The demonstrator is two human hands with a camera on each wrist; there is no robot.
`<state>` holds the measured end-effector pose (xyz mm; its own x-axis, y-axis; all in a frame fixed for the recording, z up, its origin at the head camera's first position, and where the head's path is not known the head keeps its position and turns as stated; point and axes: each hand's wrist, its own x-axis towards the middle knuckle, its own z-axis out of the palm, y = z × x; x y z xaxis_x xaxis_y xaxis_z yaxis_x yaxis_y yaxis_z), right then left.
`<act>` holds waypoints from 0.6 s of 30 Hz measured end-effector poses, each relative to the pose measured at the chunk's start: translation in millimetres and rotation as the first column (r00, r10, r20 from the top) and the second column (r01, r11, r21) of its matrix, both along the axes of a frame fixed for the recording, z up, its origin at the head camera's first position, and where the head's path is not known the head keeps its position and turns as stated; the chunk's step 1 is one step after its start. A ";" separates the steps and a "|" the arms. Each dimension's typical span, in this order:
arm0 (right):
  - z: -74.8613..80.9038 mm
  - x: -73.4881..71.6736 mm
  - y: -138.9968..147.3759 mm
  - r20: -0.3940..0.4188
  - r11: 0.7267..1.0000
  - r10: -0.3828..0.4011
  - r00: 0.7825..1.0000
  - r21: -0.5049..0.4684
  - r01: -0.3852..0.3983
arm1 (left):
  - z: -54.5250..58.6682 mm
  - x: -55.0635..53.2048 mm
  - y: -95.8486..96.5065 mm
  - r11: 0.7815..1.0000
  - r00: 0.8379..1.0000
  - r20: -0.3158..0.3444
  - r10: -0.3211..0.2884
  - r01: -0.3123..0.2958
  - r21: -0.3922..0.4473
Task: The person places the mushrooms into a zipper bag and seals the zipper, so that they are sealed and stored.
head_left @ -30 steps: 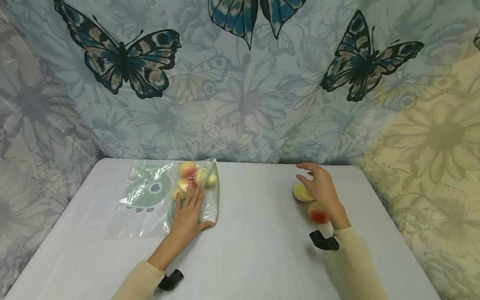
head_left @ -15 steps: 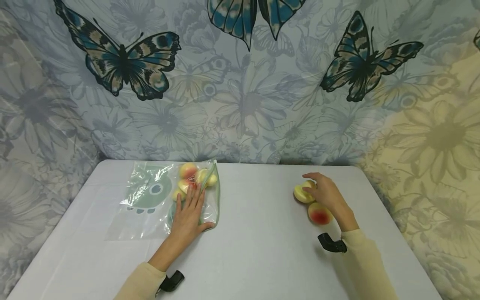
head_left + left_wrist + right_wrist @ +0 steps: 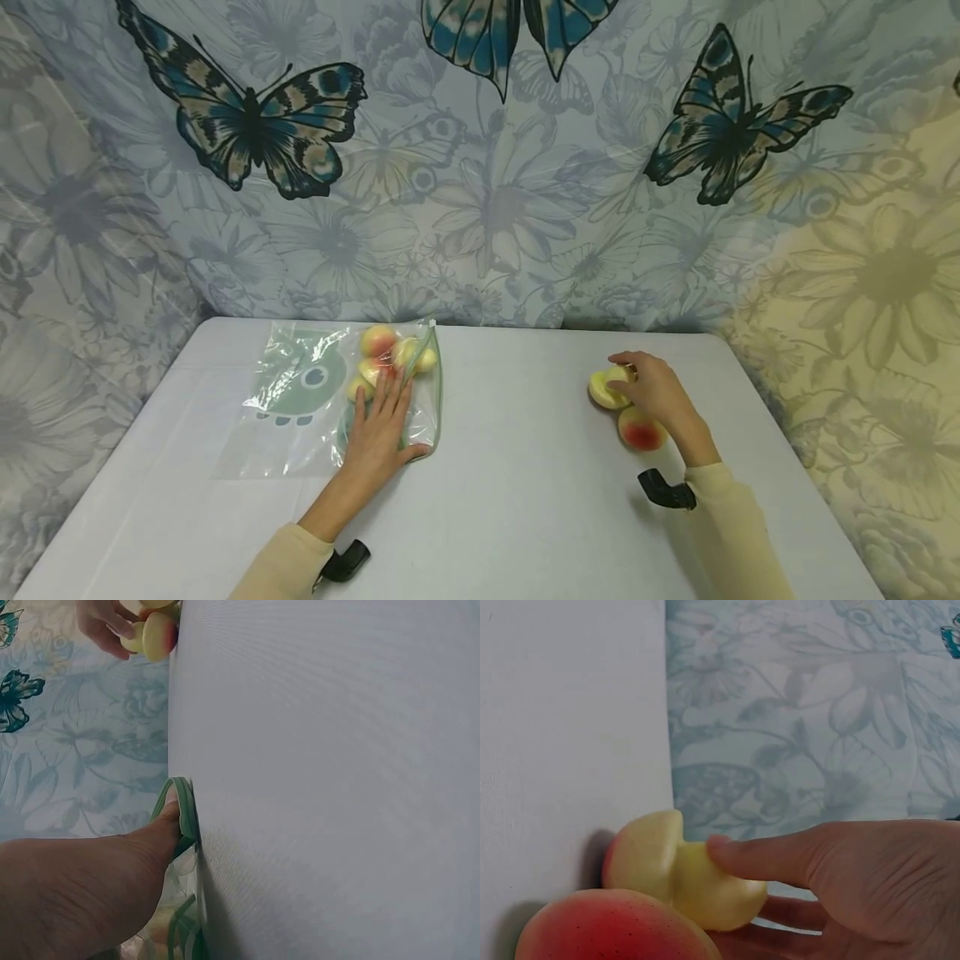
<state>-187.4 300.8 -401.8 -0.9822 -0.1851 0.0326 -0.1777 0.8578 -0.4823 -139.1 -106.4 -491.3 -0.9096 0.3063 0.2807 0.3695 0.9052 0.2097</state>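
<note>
My left hand lies with its fingers spread on a clear plastic bag printed with a green cartoon creature. In the left wrist view its thumb rests at the bag's green edge. Several yellow and red peach-like fruits are inside the bag. On the right, my right hand pinches a pale yellow peach-like fruit piece between thumb and fingers. It sits against another yellow piece with a red back. Close by, a red-blushed fruit lies on the table, nearer the wrist.
A white table stands against a wall covering with butterflies and flowers. Black wrist cameras are worn on both arms. The bag lies at the table's back left, and the loose fruit lies at the right.
My right hand has come down and back from above the loose fruit, and its thumb and fingers have closed on one yellow piece. The left hand has stayed on the bag.
</note>
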 end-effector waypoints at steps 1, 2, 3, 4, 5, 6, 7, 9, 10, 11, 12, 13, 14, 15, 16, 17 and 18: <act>0.1 -0.3 0.0 0.010 1.000 0.002 1.000 -0.003 -0.002 | -0.4 -0.2 0.2 1.000 1.000 0.001 0.001 -0.001 -0.001; 0.1 -1.0 -0.1 0.017 1.000 0.008 1.000 -0.005 -0.008 | -0.9 -0.2 0.3 1.000 1.000 0.001 0.001 -0.001 -0.001; 0.0 -1.9 -0.3 0.024 1.000 0.013 1.000 -0.010 -0.013 | -1.4 -0.2 0.5 1.000 1.000 0.000 0.002 -0.002 0.000; -0.3 -3.0 -1.0 0.028 1.000 0.017 0.999 -0.017 -0.016 | -1.6 -0.4 0.2 1.000 1.000 0.000 0.003 -0.003 0.002; -0.4 -3.8 -1.9 0.029 1.000 0.021 0.999 -0.023 -0.020 | -1.8 -0.5 0.0 1.000 1.000 0.002 0.004 -0.004 0.003; -0.3 -4.4 -2.8 0.024 0.999 0.024 0.999 -0.026 -0.023 | -1.7 -0.6 -0.2 1.000 1.000 0.005 0.005 -0.005 0.004; -0.2 -4.8 -3.6 0.017 0.999 0.024 1.000 -0.031 -0.024 | -1.9 -0.6 -0.3 1.000 1.000 0.009 0.005 -0.006 0.005; -0.1 -5.0 -5.1 0.004 0.999 0.016 1.000 -0.047 -0.016 | -1.9 -0.4 -0.2 1.000 1.000 0.015 0.004 -0.004 0.009; 0.3 -4.9 -5.8 -0.004 0.998 0.012 1.000 -0.056 -0.012 | -1.7 -0.4 -0.1 1.000 1.000 0.018 0.004 -0.004 0.010; 1.0 -4.5 -6.6 -0.013 0.998 0.011 1.000 -0.061 -0.011 | -1.4 -0.3 0.0 1.000 1.000 0.021 0.003 -0.004 0.008; 1.6 -4.4 -7.1 -0.020 0.998 0.010 1.000 -0.068 -0.011 | -1.2 -0.3 0.1 1.000 1.000 0.022 0.004 -0.004 0.008; 2.3 -4.2 -7.8 -0.026 0.997 0.009 1.000 -0.076 -0.011 | -1.1 -0.2 0.2 1.000 1.000 0.021 0.004 -0.004 0.008; 3.1 -4.0 -8.6 -0.032 0.996 0.008 0.999 -0.083 -0.011 | -0.8 -0.1 0.3 1.000 1.000 0.019 0.004 -0.004 0.009; 3.7 -3.9 -9.2 -0.037 0.996 0.007 0.999 -0.093 -0.010 | -0.7 0.0 0.3 1.000 1.000 0.019 0.004 -0.004 0.009; 4.6 -3.6 -10.0 -0.039 0.994 0.005 0.999 -0.105 -0.009 | -0.5 0.1 0.4 1.000 1.000 0.018 0.004 -0.004 0.010; 5.0 -3.4 -10.4 -0.046 0.993 0.005 0.999 -0.115 -0.010 | -0.5 0.0 0.4 1.000 1.000 0.018 0.004 -0.004 0.012; 5.6 -3.4 -11.1 -0.055 0.992 0.006 0.998 -0.127 -0.013 | -0.4 0.1 0.5 1.000 1.000 0.018 0.004 -0.004 0.014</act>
<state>-190.8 289.7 -396.2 -0.9764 -0.1858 0.1100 -0.2149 0.7883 -0.5765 -139.1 -105.9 -491.7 -0.9158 0.2990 0.2682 0.3621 0.9035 0.2293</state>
